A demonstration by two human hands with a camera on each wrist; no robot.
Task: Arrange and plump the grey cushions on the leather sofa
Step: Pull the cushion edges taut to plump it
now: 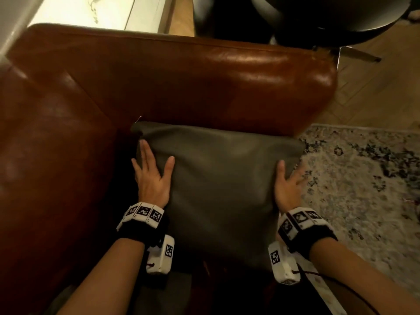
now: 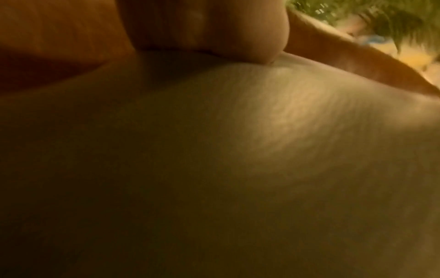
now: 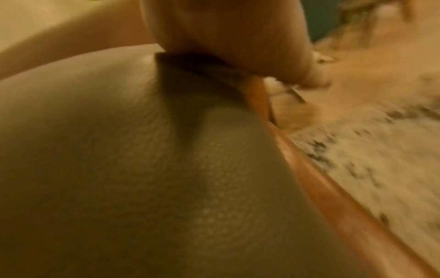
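Observation:
A grey cushion [image 1: 218, 189] stands against the arm of the brown leather sofa [image 1: 159, 83], at its corner. My left hand [image 1: 152, 173] lies flat on the cushion's left edge, fingers straight and thumb spread onto its face. My right hand [image 1: 288, 185] presses the right edge, thumb on the face and fingers along the side, blurred. The left wrist view is filled by the cushion [image 2: 238, 150] under my palm [image 2: 202, 28]. In the right wrist view my hand [image 3: 226, 33] dents the cushion [image 3: 119, 169], leaving a dark crease.
A pale patterned rug [image 1: 363, 178] lies right of the sofa, with wood floor [image 1: 375, 87] beyond it. A black chair [image 1: 318, 14] stands behind the sofa arm. The sofa's back rises on the left. A light wall panel [image 1: 102, 12] is at the top left.

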